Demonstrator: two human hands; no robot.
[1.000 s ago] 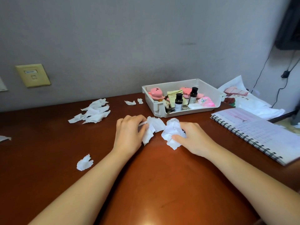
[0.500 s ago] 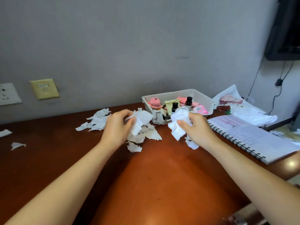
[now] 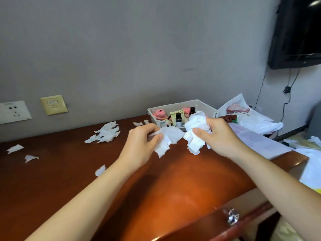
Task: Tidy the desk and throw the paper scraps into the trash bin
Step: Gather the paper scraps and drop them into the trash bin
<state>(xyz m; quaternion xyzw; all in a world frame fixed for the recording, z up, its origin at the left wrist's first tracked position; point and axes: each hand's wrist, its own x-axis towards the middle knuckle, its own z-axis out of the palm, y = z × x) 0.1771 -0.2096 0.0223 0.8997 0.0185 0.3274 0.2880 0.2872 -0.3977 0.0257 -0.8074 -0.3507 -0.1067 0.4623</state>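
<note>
With left hand (image 3: 140,145) and right hand (image 3: 220,136) each curled tight round scraps (image 3: 196,129) at mid-frame just above the worktop (image 3: 156,197), best to press both wads into one, squeeze firmly against drops, then gather the loose scraps (image 3: 106,134) at centre left, with no bin in view.

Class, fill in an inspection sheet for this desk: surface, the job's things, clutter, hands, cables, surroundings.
Surface: glossy brown wooden desk.
Job's things: scrap pile near the wall, loose scraps left of it; trash bin nothing seen.
Clutter: white tray of small bottles and pink toys; papers at right.
Hands: left hand holds flat scraps, right hand grips a crumpled wad, both before the tray.
Cables: black cables hang down the wall below the screen.
Surroundings: grey wall, socket, yellowish wall plate, drawer knob.
</note>
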